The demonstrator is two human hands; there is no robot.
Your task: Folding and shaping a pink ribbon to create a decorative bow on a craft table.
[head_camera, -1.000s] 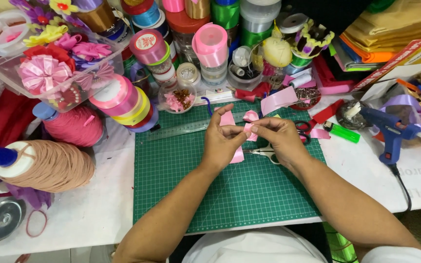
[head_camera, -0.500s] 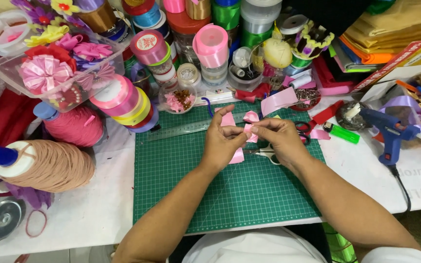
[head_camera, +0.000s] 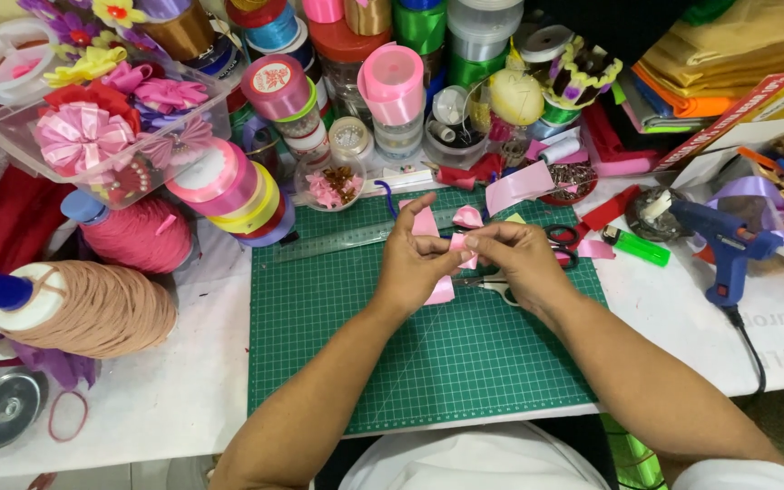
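I see both hands together: left hand (head_camera: 415,263), right hand (head_camera: 517,259) pinch pink ribbon (head_camera: 437,289), folding bow. Next needs tight pinch; scissors (head_camera: 501,283) at 3 o'clock.

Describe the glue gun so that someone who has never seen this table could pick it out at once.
Start at the green cutting mat in the middle of the table, where the right hand works, and look past the mat's right edge. There the glue gun lies on the white tabletop, beyond a green lighter. It is the only blue, pistol-shaped tool, with a black cord trailing toward the table's front edge.
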